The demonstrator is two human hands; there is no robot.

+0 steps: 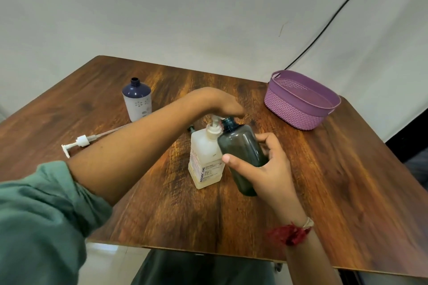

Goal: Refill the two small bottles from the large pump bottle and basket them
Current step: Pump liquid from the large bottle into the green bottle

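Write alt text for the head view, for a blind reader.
A left hand presses down on the large pump bottle while the right hand holds a dark small bottle tilted, open neck by the pump head. Also on the wooden table: an uncapped white-and-navy bottle, a loose pump, a purple basket.

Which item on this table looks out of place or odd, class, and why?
A white pump head with its long tube lies flat on the table's left side, off any bottle. The navy-and-white bottle behind it stands open-necked. No spill shows.
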